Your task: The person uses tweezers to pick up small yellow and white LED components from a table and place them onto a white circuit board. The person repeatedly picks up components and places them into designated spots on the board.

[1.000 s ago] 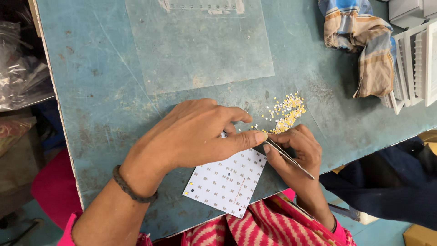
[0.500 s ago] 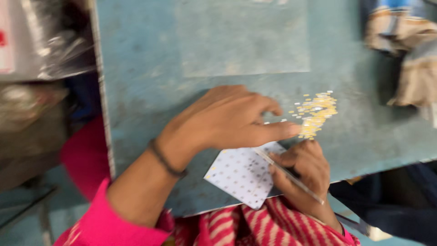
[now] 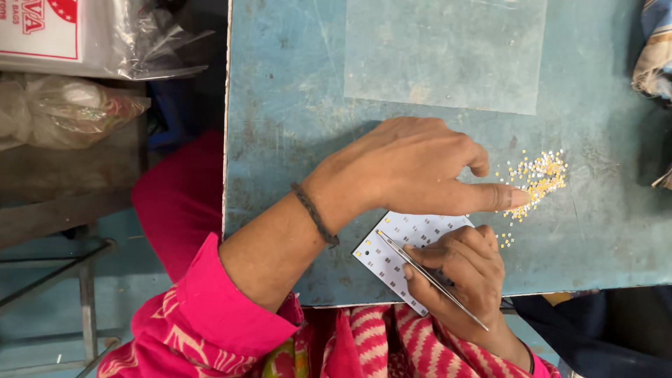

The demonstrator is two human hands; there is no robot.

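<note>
My right grip [image 3: 458, 269] pinches slim metal tweezers [image 3: 430, 278] over a white dotted board [image 3: 399, 245]; left grip [image 3: 413, 168] lies flat, forefinger touching yellow chips [image 3: 539, 175].

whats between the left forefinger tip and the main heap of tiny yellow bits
Head view: only a few stray bits on bare blue table separate the left hand from the yellow heap.

Bench [image 3: 294, 105]: worn blue-green, scuffed pale in patches. Sheet [image 3: 444, 52] on it: clear, greyish film.
Board [image 3: 392, 255]: white, regular grid of small dark marks, a few yellow dots.
Beads [image 3: 539, 178]: yellow mixed with white.
Tweezers [image 3: 430, 278]: silver metal.
Band [image 3: 315, 213] on left wrist: dark brown.
Sleeve [image 3: 224, 308]: bright pink; garment below striped pink-red and cream.
Cloth [image 3: 654, 52]: blue and tan check.
Bag [image 3: 63, 108]: clear plastic.
</note>
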